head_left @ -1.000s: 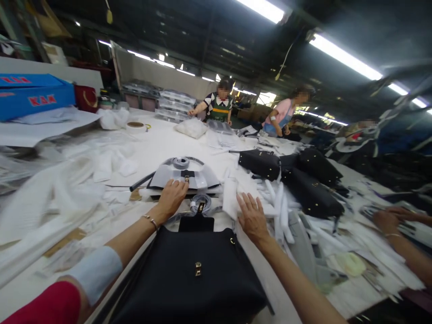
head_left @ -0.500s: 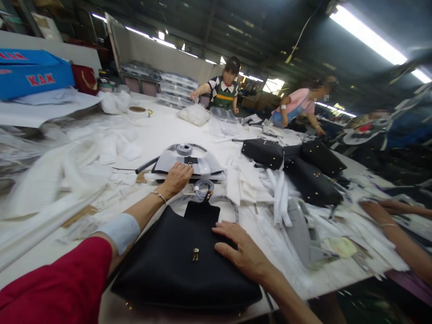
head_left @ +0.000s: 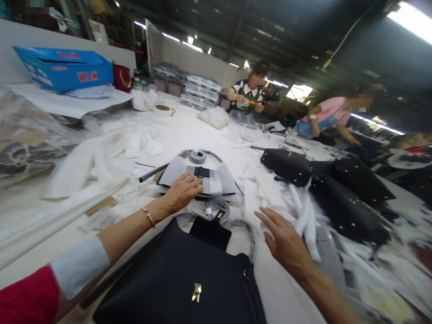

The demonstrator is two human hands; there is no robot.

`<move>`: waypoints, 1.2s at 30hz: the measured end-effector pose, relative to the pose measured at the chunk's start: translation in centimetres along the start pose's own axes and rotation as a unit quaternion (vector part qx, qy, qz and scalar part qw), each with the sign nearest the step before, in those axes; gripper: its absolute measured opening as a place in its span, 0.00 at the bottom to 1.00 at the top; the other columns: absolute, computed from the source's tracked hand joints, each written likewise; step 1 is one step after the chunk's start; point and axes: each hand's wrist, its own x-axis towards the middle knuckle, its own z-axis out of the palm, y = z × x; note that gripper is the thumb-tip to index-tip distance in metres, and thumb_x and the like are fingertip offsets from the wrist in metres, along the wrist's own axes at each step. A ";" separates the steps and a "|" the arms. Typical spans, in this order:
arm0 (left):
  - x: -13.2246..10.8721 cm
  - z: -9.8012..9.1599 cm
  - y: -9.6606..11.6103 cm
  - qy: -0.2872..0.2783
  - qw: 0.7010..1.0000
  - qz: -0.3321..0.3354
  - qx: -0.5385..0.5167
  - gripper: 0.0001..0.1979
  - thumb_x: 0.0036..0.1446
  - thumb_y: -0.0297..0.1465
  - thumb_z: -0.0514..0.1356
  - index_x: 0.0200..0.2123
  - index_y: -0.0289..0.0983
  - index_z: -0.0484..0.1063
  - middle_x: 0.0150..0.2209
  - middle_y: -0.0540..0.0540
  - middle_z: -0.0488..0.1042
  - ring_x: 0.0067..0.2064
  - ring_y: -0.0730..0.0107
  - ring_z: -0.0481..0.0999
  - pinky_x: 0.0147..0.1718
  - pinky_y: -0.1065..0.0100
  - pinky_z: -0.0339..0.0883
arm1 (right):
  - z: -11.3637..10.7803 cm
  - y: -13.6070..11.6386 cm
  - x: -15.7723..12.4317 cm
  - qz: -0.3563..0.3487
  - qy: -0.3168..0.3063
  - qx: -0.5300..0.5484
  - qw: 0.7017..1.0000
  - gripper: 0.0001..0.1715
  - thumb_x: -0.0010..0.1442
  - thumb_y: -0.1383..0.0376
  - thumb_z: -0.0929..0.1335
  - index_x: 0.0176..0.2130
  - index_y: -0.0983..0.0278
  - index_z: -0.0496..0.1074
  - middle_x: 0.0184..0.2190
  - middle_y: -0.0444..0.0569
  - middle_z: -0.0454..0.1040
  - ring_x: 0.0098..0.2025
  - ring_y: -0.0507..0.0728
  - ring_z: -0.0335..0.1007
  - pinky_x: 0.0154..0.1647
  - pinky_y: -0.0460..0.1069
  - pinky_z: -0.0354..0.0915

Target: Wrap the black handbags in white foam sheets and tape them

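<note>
A handbag partly wrapped in white paper lies in the middle of the table, a coiled grey strap on top. My left hand is on its near edge, fingers together and bent at the gold clasp of its dark tab; the fingertips are partly hidden. Closer to me lies a larger black handbag with a gold lock, its flap turned back and a plastic-wrapped strap coiled beyond it. My right hand, fingers apart and holding nothing, hovers right of this bag, near white foam strips.
Several black bags lie to the right, beside loose white wrapping rolls. Tape, a blue box and clear plastic are at the left. Two people stand beyond the table near stacked wrapped packs.
My right hand has lifted off the black handbag and moved right, toward the foam strips. My left hand stays at the wrapped handbag's clasp. The view has swung left.
</note>
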 end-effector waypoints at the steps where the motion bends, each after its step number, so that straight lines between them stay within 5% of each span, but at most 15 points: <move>1: -0.3 -0.3 0.0 -0.009 1.000 -0.001 0.000 0.10 0.61 0.21 0.55 0.40 0.40 0.72 0.39 0.46 0.74 0.45 0.62 0.71 0.59 0.54 0.55 | 0.9 1.4 0.7 -0.039 -0.007 -0.048 0.998 0.40 0.53 0.79 0.61 0.62 0.58 0.67 0.64 0.53 0.64 0.66 0.64 0.58 0.66 0.65 0.57; 5: 0.1 -2.0 -0.1 -0.068 0.997 -0.025 0.000 0.05 0.58 0.27 0.61 0.39 0.39 0.73 0.40 0.45 0.75 0.46 0.59 0.71 0.59 0.51 0.55 | 4.3 4.8 2.8 -0.139 -0.106 -0.130 0.976 0.52 0.45 0.84 0.60 0.65 0.56 0.61 0.68 0.51 0.59 0.69 0.64 0.51 0.66 0.64 0.58; 10: 3.7 -3.2 -0.1 -0.089 0.992 -0.064 -0.066 0.09 0.63 0.31 0.57 0.34 0.37 0.75 0.39 0.42 0.75 0.44 0.58 0.73 0.46 0.57 0.65 | 5.7 6.8 4.1 -0.140 -0.158 -0.047 0.976 0.41 0.53 0.77 0.64 0.64 0.56 0.64 0.64 0.51 0.65 0.65 0.63 0.61 0.61 0.61 0.65; 13: 5.3 -2.0 -0.4 -0.128 0.973 -0.132 -0.138 0.13 0.64 0.26 0.52 0.32 0.36 0.76 0.35 0.42 0.76 0.38 0.61 0.75 0.38 0.63 0.66 | 4.6 7.7 4.9 -0.123 -0.132 0.056 0.982 0.29 0.60 0.66 0.67 0.60 0.57 0.70 0.59 0.51 0.72 0.61 0.62 0.67 0.60 0.59 0.67; 16: 5.6 -0.8 -1.3 -0.141 0.929 -0.206 -0.274 0.11 0.59 0.25 0.55 0.32 0.37 0.78 0.35 0.44 0.79 0.38 0.63 0.77 0.38 0.66 0.66 | 1.9 7.4 5.8 -0.069 -0.013 0.122 0.990 0.20 0.62 0.61 0.68 0.53 0.56 0.75 0.51 0.48 0.78 0.52 0.61 0.76 0.56 0.58 0.72; 21: 5.2 -2.1 -2.7 -0.067 0.787 -0.335 -0.514 0.15 0.61 0.38 0.56 0.38 0.34 0.77 0.34 0.45 0.79 0.31 0.67 0.77 0.33 0.68 0.69 | -4.0 1.8 8.3 0.029 0.279 0.036 0.959 0.22 0.63 0.63 0.69 0.56 0.50 0.73 0.51 0.47 0.77 0.50 0.63 0.76 0.57 0.60 0.70; 23: 5.5 -3.3 -2.4 -0.058 0.701 -0.333 -0.628 0.22 0.62 0.46 0.55 0.40 0.32 0.76 0.37 0.41 0.80 0.34 0.65 0.78 0.34 0.67 0.71 | -4.9 -1.6 9.9 -0.055 0.273 0.054 0.959 0.24 0.65 0.62 0.66 0.60 0.49 0.69 0.55 0.47 0.74 0.55 0.64 0.73 0.60 0.62 0.68; 26: 6.3 -5.1 -1.3 -0.014 0.563 -0.290 -0.774 0.26 0.62 0.50 0.54 0.46 0.32 0.73 0.39 0.40 0.80 0.38 0.63 0.79 0.38 0.65 0.73 | -3.8 -6.2 12.6 -0.251 0.164 0.126 0.946 0.26 0.67 0.65 0.62 0.63 0.53 0.65 0.58 0.48 0.72 0.60 0.63 0.68 0.61 0.60 0.67; 29: 6.6 -6.6 -0.9 0.124 0.502 -0.322 -0.793 0.20 0.60 0.43 0.60 0.46 0.33 0.71 0.36 0.44 0.79 0.33 0.68 0.77 0.36 0.67 0.73 | -1.5 -8.4 14.5 -0.314 0.079 0.158 0.933 0.26 0.67 0.71 0.61 0.61 0.54 0.67 0.61 0.47 0.69 0.65 0.60 0.61 0.64 0.59 0.63; 32: 5.5 -7.6 -2.5 0.176 0.508 -0.376 -0.755 0.19 0.56 0.39 0.65 0.46 0.34 0.69 0.32 0.47 0.78 0.27 0.72 0.74 0.30 0.69 0.72 | 0.1 -7.8 15.3 -0.153 0.107 0.240 0.953 0.24 0.65 0.69 0.63 0.59 0.57 0.69 0.62 0.51 0.67 0.64 0.61 0.62 0.63 0.62 0.64; 34: 4.4 -7.8 -4.1 0.107 0.538 -0.380 -0.745 0.22 0.54 0.40 0.67 0.47 0.35 0.69 0.30 0.48 0.77 0.25 0.71 0.73 0.26 0.70 0.71 | 0.8 -6.3 15.8 0.036 0.095 0.333 0.938 0.22 0.63 0.66 0.66 0.56 0.61 0.70 0.56 0.55 0.72 0.57 0.62 0.70 0.54 0.61 0.73; 36: 3.6 -7.7 -5.4 -0.004 0.579 -0.357 -0.733 0.22 0.52 0.41 0.67 0.46 0.35 0.70 0.32 0.46 0.78 0.26 0.70 0.74 0.25 0.70 0.69 | 1.5 -4.9 16.7 0.199 -0.003 0.414 0.888 0.20 0.59 0.64 0.69 0.51 0.66 0.71 0.48 0.57 0.76 0.47 0.61 0.76 0.43 0.57 0.78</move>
